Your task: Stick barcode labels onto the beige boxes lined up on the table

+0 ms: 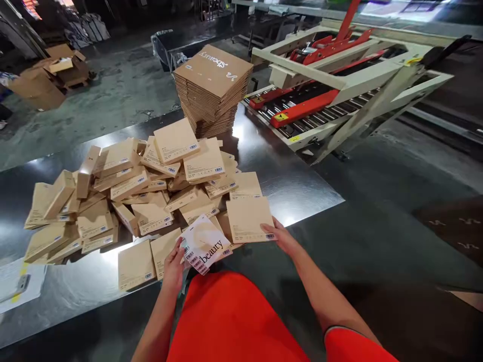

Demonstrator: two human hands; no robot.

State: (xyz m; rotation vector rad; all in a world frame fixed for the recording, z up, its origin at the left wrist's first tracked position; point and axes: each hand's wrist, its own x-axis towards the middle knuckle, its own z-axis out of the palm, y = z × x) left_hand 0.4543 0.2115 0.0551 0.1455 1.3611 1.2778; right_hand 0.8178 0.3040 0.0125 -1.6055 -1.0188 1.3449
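My left hand [174,264] grips a white printed card [204,243] with the word "beauty" and barcode stickers, held at the table's near edge. My right hand [281,236] holds the lower right corner of a flat tan box [248,218] lying at the near side of the pile. Several more tan barcode-labelled boxes [124,193] lie scattered in a heap across the shiny metal table [290,186]. Behind them stands a tall stack of flat brown cartons [213,90].
A cream and red carton-sealing machine with rollers [339,85] stands to the right of the table. Loose cardboard boxes [49,75] sit on the floor at the far left. A white paper sheet [18,284] lies at the table's left near edge.
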